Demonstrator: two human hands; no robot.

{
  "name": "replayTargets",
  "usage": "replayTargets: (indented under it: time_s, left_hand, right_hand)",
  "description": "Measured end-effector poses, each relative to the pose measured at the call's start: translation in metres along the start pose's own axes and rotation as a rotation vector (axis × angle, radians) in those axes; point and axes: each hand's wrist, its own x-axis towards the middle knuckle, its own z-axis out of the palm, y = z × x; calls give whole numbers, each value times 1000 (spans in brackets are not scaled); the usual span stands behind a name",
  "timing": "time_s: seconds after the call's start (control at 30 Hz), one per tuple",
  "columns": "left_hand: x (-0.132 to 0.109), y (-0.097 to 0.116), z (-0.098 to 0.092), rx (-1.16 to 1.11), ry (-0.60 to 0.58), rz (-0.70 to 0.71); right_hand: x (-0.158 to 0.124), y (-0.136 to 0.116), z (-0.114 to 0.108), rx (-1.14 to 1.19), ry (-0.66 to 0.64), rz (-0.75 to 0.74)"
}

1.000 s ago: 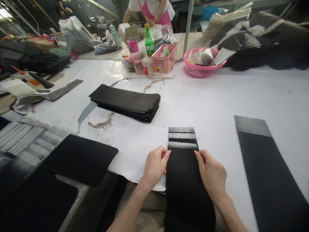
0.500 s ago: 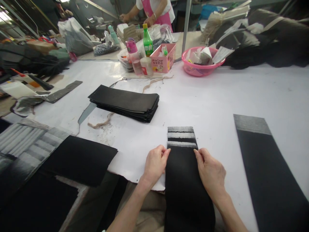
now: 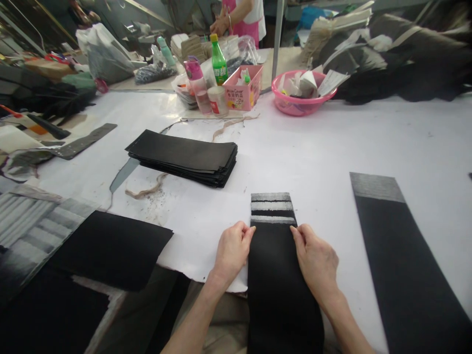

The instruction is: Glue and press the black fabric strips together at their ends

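Note:
A long black strip of sheet material (image 3: pixel 275 265) stretches from the white tabletop down over its near edge towards my lap. Pale grey bands cross its far end. My left hand (image 3: pixel 233 248) pinches the strip's left edge just below these bands. Opposite it, my right hand (image 3: pixel 315 255) pinches the right edge between thumb and finger. To the right lies a black strip with one broad grey end (image 3: pixel 405 246). Beyond my hands rests a stack of black strips (image 3: pixel 184 152), its edges slightly uneven.
Black sheets (image 3: pixel 114 248) and grey-striped pieces (image 3: pixel 40 216) overlap at the left. Farther back stand a pink basin (image 3: pixel 304 98), a pink box (image 3: pixel 243 91), a green bottle (image 3: pixel 219 61) and a pink-topped bottle (image 3: pixel 199 88). A person in pink (image 3: pixel 245 22) stands across the table.
The whole view has shifted slightly, so things appear a little farther left. Both hands keep their pinch on the strip. The person across the table has brought their hands together.

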Motion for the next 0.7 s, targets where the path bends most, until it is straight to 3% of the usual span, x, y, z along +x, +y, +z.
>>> replayTargets:
  time_s: [0.7]
  left_hand:
    - [0,0,1,0,5,0]
  right_hand:
    - [5,-4,-5,45,-88,77]
